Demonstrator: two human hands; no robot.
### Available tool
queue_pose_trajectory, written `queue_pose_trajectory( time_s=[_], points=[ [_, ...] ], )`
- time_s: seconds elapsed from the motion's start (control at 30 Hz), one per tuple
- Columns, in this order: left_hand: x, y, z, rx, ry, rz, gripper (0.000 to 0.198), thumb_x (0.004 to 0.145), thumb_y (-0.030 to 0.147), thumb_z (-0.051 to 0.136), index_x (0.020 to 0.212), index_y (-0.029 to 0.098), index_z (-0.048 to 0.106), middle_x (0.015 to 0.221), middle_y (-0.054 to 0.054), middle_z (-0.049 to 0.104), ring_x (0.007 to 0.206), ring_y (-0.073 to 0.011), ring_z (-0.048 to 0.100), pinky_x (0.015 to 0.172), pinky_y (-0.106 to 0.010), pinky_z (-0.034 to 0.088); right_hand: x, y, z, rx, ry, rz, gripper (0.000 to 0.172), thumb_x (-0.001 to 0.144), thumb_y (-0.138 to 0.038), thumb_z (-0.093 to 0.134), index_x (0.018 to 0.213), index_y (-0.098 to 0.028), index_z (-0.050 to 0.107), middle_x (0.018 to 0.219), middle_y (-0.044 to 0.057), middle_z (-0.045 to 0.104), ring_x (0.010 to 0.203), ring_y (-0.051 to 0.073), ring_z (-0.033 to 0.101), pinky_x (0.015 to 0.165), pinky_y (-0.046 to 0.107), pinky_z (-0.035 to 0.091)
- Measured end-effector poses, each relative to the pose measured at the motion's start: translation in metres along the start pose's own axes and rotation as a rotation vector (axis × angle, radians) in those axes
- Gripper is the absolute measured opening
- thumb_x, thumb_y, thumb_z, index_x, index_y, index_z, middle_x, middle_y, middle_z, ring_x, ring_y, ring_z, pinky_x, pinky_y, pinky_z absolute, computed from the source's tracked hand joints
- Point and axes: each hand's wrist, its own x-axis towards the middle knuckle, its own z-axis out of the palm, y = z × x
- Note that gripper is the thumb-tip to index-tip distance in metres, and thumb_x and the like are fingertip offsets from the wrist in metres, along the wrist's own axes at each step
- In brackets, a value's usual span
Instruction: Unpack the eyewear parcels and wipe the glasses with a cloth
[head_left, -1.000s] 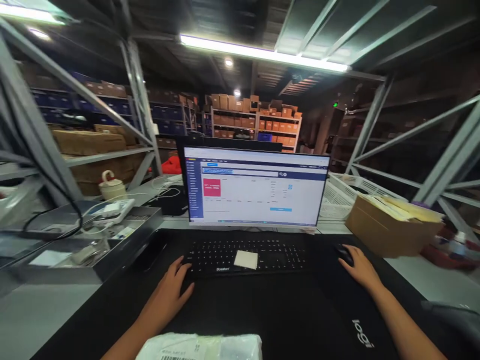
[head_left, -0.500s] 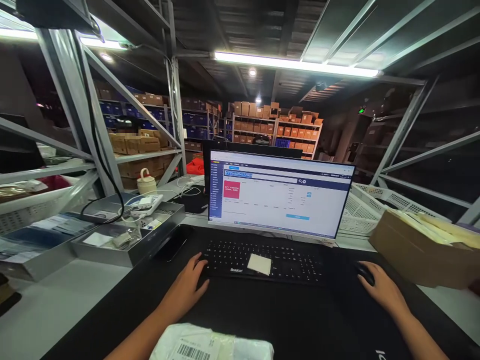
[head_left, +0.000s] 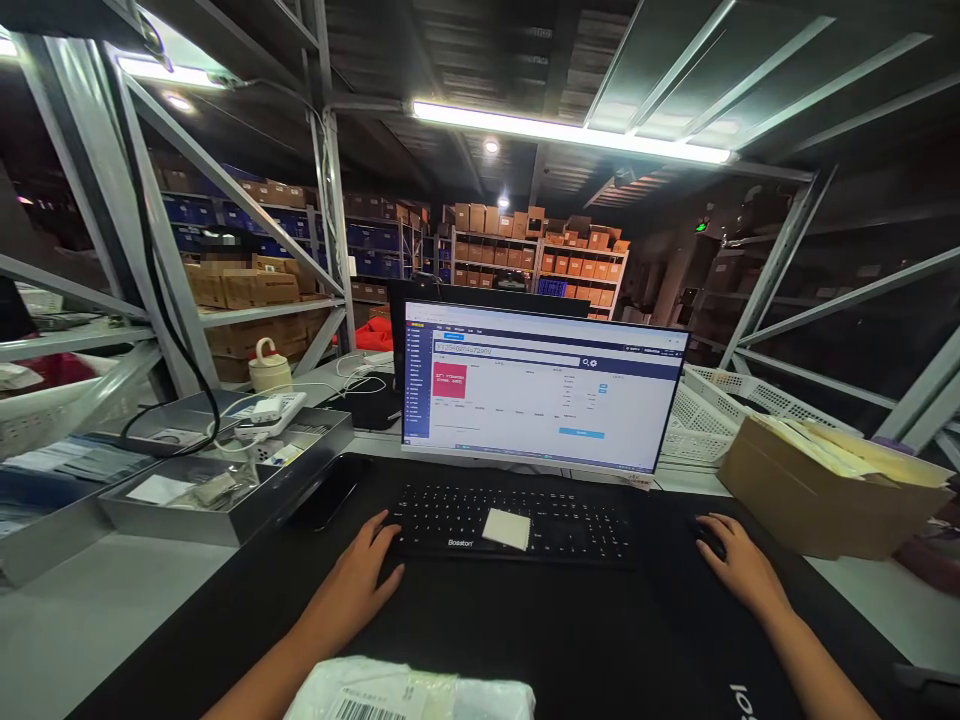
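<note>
My left hand (head_left: 363, 568) rests at the left end of a black keyboard (head_left: 444, 518), fingertips on its corner keys and thumb held apart. A small pale square piece (head_left: 506, 529) lies on the keyboard. On the right, my right hand (head_left: 742, 572) is wrapped over a dark computer mouse (head_left: 709, 541), which it partly hides. Behind the keyboard stands a lit monitor (head_left: 517, 410) showing a web page with a number in its search field and a red block. A white wrapped parcel (head_left: 442, 690) with a barcode label lies at the bottom edge, partly cut off.
A phone (head_left: 330, 495) lies left of the keyboard, beside a grey open tray (head_left: 262, 510) of small items. A cream bottle (head_left: 270, 368) stands behind it. An open cardboard box (head_left: 795, 490) and white baskets (head_left: 697, 420) flank the right. A person (head_left: 229, 250) is partly visible behind boxes.
The blue highlight over the number in the search field is gone. The whole view has shifted slightly, moving things leftward. Both hands stay at the keyboard and mouse.
</note>
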Motion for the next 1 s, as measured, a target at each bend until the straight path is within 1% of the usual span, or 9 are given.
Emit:
queue_pose_trajectory(
  time_s=[0.3, 0.4, 0.47, 0.57, 0.67, 0.73, 0.77, 0.87, 1.0],
  points=[
    [-0.002, 0.0, 0.001, 0.025, 0.003, -0.013, 0.04, 0.09, 0.035, 0.051, 0.126, 0.019, 0.058, 0.145, -0.018, 0.046, 0.123, -0.0315, 0.061, 0.102, -0.048, 0.054, 0.002, -0.017, -0.017, 0.017, 0.038, -0.008, 0.044, 0.08, -0.05, 0.048, 0.11, -0.025, 0.069, 0.115, 0.011, 0.065, 0.105, 0.028, 0.069, 0.089, 0.042, 0.057],
    [-0.001, 0.0, 0.001, 0.023, -0.003, -0.012, 0.04, 0.09, 0.036, 0.051, 0.126, 0.018, 0.058, 0.145, -0.017, 0.047, 0.125, -0.0308, 0.06, 0.104, -0.047, 0.053, 0.006, -0.038, -0.032, -0.004, 0.087, 0.004, 0.044, 0.077, -0.049, 0.05, 0.108, -0.023, 0.068, 0.114, 0.014, 0.065, 0.103, 0.034, 0.068, 0.089, 0.051, 0.056],
    [0.0, -0.001, 0.002, 0.015, -0.014, -0.012, 0.042, 0.09, 0.039, 0.05, 0.125, 0.017, 0.058, 0.144, -0.018, 0.047, 0.127, -0.0322, 0.058, 0.106, -0.048, 0.051, 0.005, -0.066, -0.041, -0.022, 0.108, -0.009, 0.047, 0.081, -0.047, 0.049, 0.114, -0.017, 0.065, 0.12, 0.019, 0.063, 0.111, 0.038, 0.064, 0.096, 0.059, 0.05],
    [0.003, -0.002, 0.003, 0.002, -0.033, -0.021, 0.047, 0.089, 0.043, 0.049, 0.124, 0.015, 0.058, 0.145, -0.02, 0.045, 0.129, -0.0364, 0.055, 0.108, -0.053, 0.048, -0.008, -0.134, -0.042, 0.0, 0.037, -0.134, 0.045, 0.092, -0.037, 0.041, 0.125, -0.013, 0.06, 0.129, 0.019, 0.061, 0.123, 0.032, 0.057, 0.108, 0.052, 0.043],
    [0.005, -0.003, 0.003, -0.006, -0.05, -0.021, 0.048, 0.089, 0.045, 0.048, 0.125, 0.015, 0.057, 0.145, -0.02, 0.044, 0.131, -0.0371, 0.053, 0.108, -0.055, 0.047, -0.03, -0.215, -0.027, 0.066, -0.14, -0.33, 0.042, 0.093, -0.036, 0.049, 0.13, -0.02, 0.06, 0.134, 0.01, 0.062, 0.127, 0.024, 0.055, 0.112, 0.041, 0.042],
    [0.004, -0.002, 0.002, -0.004, -0.059, -0.017, 0.047, 0.089, 0.046, 0.048, 0.125, 0.016, 0.056, 0.145, -0.019, 0.044, 0.131, -0.0362, 0.054, 0.108, -0.054, 0.047, -0.039, -0.261, -0.015, 0.097, -0.219, -0.405, 0.046, 0.088, -0.04, 0.06, 0.131, -0.023, 0.06, 0.141, 0.007, 0.058, 0.133, 0.025, 0.05, 0.114, 0.041, 0.039],
    [0.004, -0.001, 0.001, -0.001, -0.061, -0.013, 0.047, 0.09, 0.045, 0.047, 0.126, 0.016, 0.056, 0.144, -0.019, 0.044, 0.13, -0.0357, 0.054, 0.108, -0.054, 0.048, -0.041, -0.278, -0.01, 0.103, -0.237, -0.409, 0.049, 0.087, -0.043, 0.062, 0.131, -0.022, 0.06, 0.143, 0.009, 0.057, 0.135, 0.028, 0.048, 0.115, 0.043, 0.038],
    [0.004, 0.0, -0.001, 0.01, -0.058, -0.001, 0.046, 0.09, 0.044, 0.046, 0.126, 0.016, 0.056, 0.144, -0.019, 0.045, 0.13, -0.0348, 0.054, 0.108, -0.053, 0.049, -0.031, -0.305, 0.0, 0.107, -0.254, -0.375, 0.056, 0.086, -0.051, 0.064, 0.131, -0.017, 0.061, 0.148, 0.016, 0.051, 0.14, 0.037, 0.04, 0.115, 0.055, 0.033],
    [0.004, -0.001, -0.001, 0.019, -0.045, 0.01, 0.046, 0.09, 0.043, 0.046, 0.125, 0.015, 0.057, 0.142, -0.02, 0.047, 0.129, -0.0347, 0.055, 0.106, -0.052, 0.05, -0.012, -0.3, 0.001, 0.117, -0.275, -0.395, 0.05, 0.087, -0.058, 0.061, 0.121, -0.021, 0.068, 0.154, 0.012, 0.045, 0.145, 0.038, 0.032, 0.117, 0.06, 0.027]
  ],
)
